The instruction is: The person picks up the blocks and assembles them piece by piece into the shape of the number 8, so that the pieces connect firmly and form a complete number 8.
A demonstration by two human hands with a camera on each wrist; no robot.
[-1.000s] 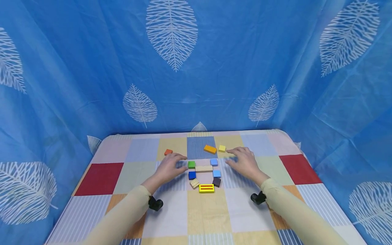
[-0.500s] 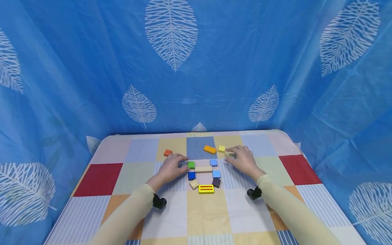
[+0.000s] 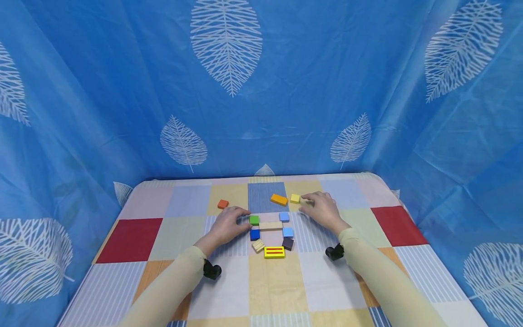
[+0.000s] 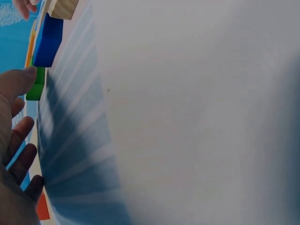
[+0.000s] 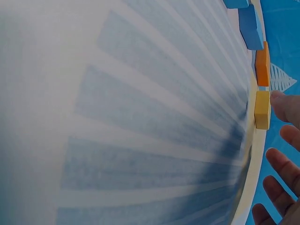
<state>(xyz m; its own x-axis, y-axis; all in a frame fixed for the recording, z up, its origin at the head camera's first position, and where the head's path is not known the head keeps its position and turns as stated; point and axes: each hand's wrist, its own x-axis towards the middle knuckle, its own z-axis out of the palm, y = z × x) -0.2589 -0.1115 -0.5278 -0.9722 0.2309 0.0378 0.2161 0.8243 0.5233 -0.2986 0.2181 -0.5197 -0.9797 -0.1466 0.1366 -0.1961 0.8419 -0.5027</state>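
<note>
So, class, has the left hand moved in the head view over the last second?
Yes: against the green block, which stays put, the left hand has shifted slightly rightward, closer to it.

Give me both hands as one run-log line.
left hand: beside green block, contact unclear | right hand: beside plain yellow block, no grip visible

Wood grain is shown on the tan block [image 4: 64, 9], smooth paint-like finish is seen on the green block [image 3: 254, 220] and yellow block [image 5: 262, 110], tablecloth [image 3: 278, 281] is read as matt cloth, faint sheen is carried by the blue curtain [image 3: 302, 91].
</note>
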